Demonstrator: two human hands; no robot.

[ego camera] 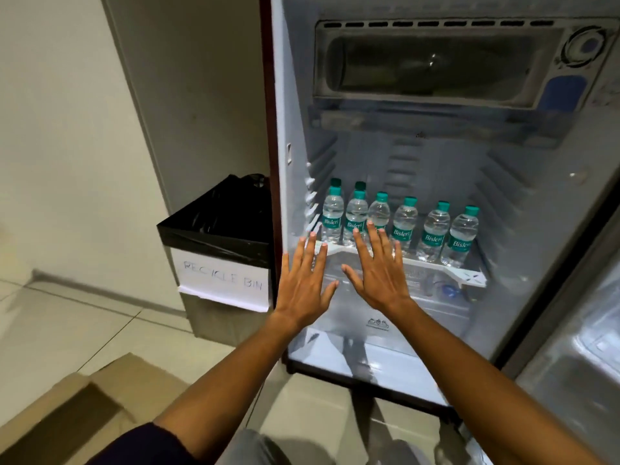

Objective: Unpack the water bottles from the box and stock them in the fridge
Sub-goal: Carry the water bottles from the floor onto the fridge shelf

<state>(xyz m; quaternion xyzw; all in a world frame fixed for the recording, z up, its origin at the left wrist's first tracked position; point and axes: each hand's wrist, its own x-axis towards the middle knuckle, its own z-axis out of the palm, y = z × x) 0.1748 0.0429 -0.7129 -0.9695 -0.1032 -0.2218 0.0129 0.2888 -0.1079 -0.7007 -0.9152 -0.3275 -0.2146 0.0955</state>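
The small fridge (295, 95) stands open in front of me. Several clear water bottles (432, 229) with green caps and green labels stand upright in a row on its white shelf (466, 273), with more behind at the left. My left hand (303, 283) and my right hand (379, 273) are both held flat with fingers spread, just in front of the shelf's edge, holding nothing. My right fingertips overlap the third bottle from the left. A brown cardboard box (110, 387) with open flaps lies on the floor at lower left.
A bin (221, 273) lined with a black bag and labelled "RECYCLE BIN" stands left of the fridge against the wall. The fridge door (577, 337) hangs open at the right. A freezer compartment (432, 62) fills the fridge's top. Pale floor tiles lie below.
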